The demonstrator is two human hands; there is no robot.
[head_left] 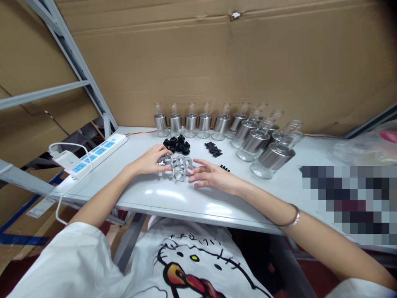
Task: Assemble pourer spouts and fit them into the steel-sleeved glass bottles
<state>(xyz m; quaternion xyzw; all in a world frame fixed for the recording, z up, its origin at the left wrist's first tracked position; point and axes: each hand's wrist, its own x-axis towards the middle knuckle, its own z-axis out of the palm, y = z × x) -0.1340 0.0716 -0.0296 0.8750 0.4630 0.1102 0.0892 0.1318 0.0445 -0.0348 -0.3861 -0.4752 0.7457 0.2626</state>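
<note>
A cluster of round silver-grey pieces with pale stems lies on the grey-white table between my two hands. My left hand rests at the cluster's left side, its fingers and thumb apart and touching the nearest pieces. On the right, my right hand has its fingers spread, with the fingertips at the cluster's edge; nothing is visibly held in it. Just behind the cluster sits a heap of black round knob-like parts. Small flat black parts lie to the right of that heap.
Several glass bottles with metal sleeves line the back and curve forward at right. A white power strip with a plugged-in charger lies at left. More small black parts are by my right wrist. Cardboard walls the back.
</note>
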